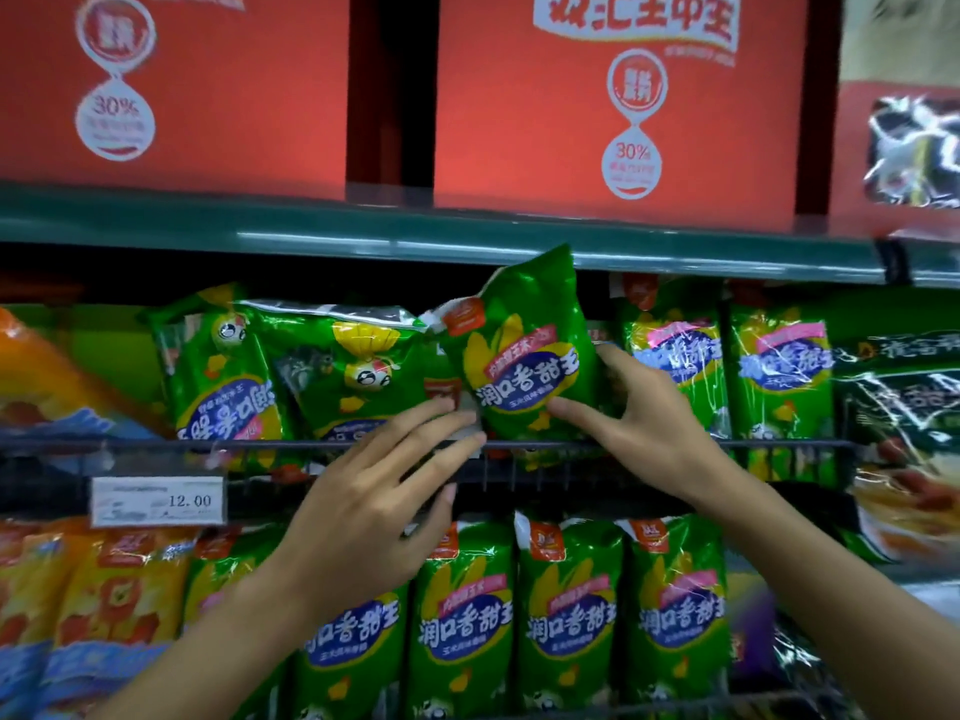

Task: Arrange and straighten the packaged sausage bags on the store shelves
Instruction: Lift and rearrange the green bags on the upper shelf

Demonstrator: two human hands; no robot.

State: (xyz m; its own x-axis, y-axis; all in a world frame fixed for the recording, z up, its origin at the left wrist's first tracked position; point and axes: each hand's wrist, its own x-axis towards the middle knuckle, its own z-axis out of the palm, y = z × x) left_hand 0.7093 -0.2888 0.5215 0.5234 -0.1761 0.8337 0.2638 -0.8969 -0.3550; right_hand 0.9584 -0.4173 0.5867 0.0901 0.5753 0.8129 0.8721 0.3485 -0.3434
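Note:
A green sausage bag (524, 350) with a yellow corn picture stands tilted on the middle shelf, its top reaching the shelf edge above. My right hand (644, 423) grips its right side, thumb on the front near the bottom. My left hand (384, 491) has straight fingers touching the bag's lower left corner at the wire rail. To the left, two green bags (223, 371) (343, 366) lie upside down and slanted. To the right, two green bags (675, 356) (779, 376) stand upright.
A black wire rail (156, 445) fronts the middle shelf, with a price tag (158, 501) reading 12.00. Below stands a row of upright green bags (571, 615) and orange bags (78, 615). Red cartons (613, 96) fill the top shelf. Dark green bags (904, 407) stand at right.

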